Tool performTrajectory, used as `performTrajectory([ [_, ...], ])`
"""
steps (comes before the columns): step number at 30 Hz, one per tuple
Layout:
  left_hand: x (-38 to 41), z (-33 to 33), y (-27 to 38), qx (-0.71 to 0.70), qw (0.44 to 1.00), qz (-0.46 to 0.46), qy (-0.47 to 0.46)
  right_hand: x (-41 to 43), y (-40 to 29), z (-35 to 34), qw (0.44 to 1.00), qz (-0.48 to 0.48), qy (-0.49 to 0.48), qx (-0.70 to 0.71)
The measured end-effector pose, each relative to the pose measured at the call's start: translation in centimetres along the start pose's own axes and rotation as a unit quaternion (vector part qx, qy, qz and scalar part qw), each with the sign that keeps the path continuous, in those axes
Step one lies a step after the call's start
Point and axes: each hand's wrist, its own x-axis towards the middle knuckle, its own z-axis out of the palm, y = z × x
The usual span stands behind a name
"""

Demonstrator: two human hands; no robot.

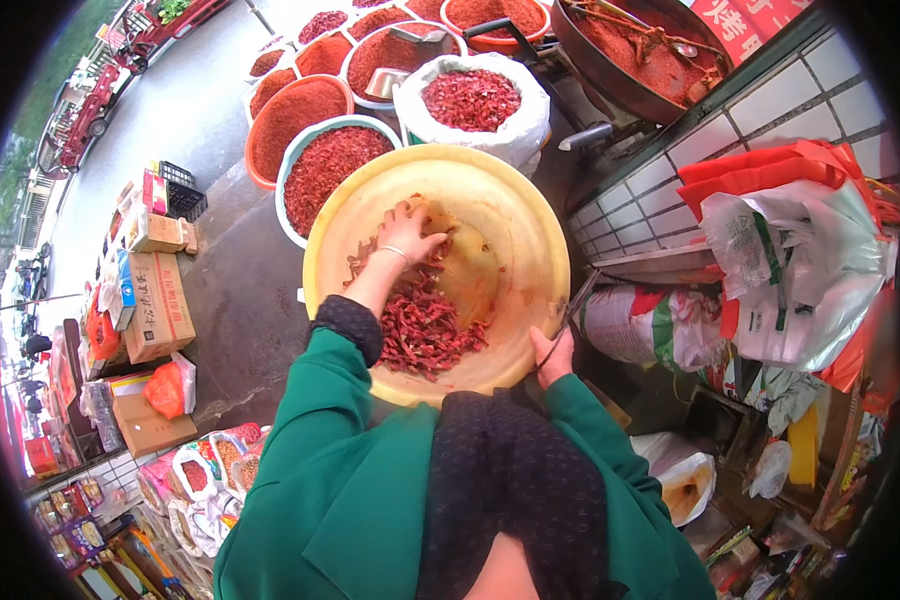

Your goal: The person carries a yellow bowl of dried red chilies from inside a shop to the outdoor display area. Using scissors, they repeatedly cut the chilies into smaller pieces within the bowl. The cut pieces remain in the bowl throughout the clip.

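A large yellow plastic basin [529, 225] stands in front of me with a heap of dried red chilli pieces [435, 330] along its near left side. My left hand [406, 234] reaches into it, fingers spread over the pieces at the left. No piece shows clearly in its grip; the undersides of the fingers are hidden. My right hand [553, 356] is at the basin's near right rim. Its fingers are closed around a dark metal tool [574, 304] that looks like scissors, pointing away from me.
Tubs of chilli powder [300, 124] and a tub of chilli flakes [337, 169] stand beyond the basin. A white sack of chilli pieces [472, 101] adjoins them. At right are a tiled wall [784, 105] and hanging plastic bags [787, 262]. Cardboard boxes [157, 307] stand left.
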Motion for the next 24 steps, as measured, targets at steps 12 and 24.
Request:
performTrajectory([
  [12, -9.6, 5.2, 5.1, -0.246, 0.945, 0.212, 0.039, 0.1, -1.5, 0.3, 0.992, -0.097, 0.011, -0.076],
  [24, -13.5, 0.2, 7.4, -0.768, 0.632, -0.024, -0.101, 0.4, -6.2, -2.3, 0.948, -0.137, -0.081, -0.275],
])
